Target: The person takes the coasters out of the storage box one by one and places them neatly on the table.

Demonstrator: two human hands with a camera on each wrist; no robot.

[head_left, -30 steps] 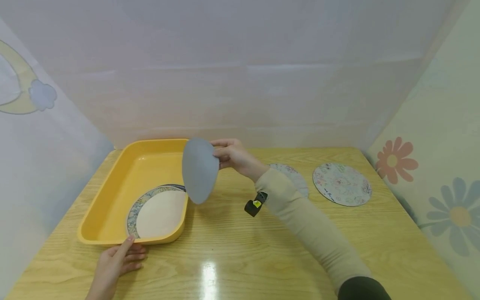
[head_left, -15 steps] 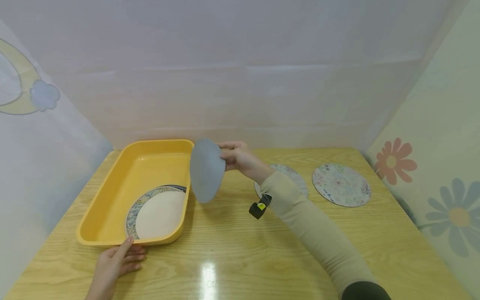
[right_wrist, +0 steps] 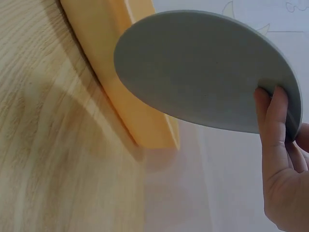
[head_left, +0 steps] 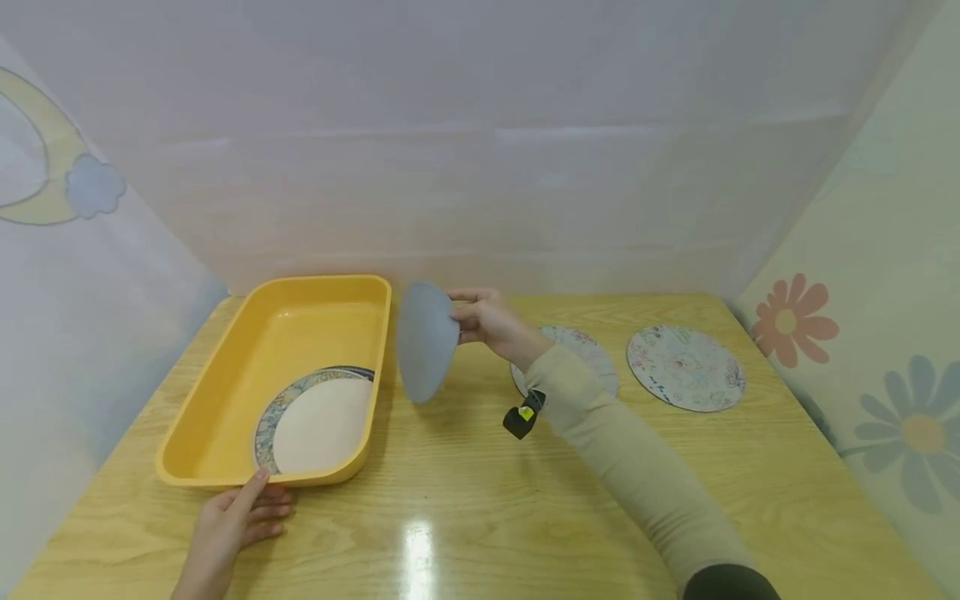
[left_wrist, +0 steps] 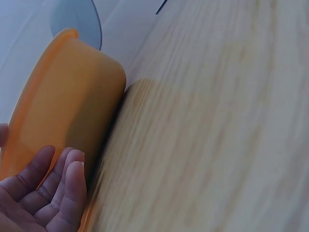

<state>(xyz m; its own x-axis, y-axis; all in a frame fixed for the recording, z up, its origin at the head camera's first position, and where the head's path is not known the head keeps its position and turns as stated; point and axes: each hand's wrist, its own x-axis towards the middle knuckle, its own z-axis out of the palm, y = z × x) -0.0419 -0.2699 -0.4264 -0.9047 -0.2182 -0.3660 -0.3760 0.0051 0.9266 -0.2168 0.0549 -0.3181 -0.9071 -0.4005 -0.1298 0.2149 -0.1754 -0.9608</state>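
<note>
We can read no words, numbers or brands. On the farther patterned disc (head_left: 686, 368), right of the yellow tray (head_left: 307, 333), we see dark, writing-like marks (head_left: 660, 392), illegible to us; the black wrist mount (head_left: 516, 425), also right of that tray, bears an unreadable yellow patch (head_left: 526, 412).

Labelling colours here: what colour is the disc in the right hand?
The disc looks grey, clearest in the right wrist view.

This looks like a screened-off booth, where pale backdrop sheets (head_left: 480, 200) decorated with a crescent moon (head_left: 63, 154), cloud (head_left: 95, 185), red flower (head_left: 785, 321) and blue flower (head_left: 922, 433) enclose a wood-grain table (head_left: 480, 533).
</note>
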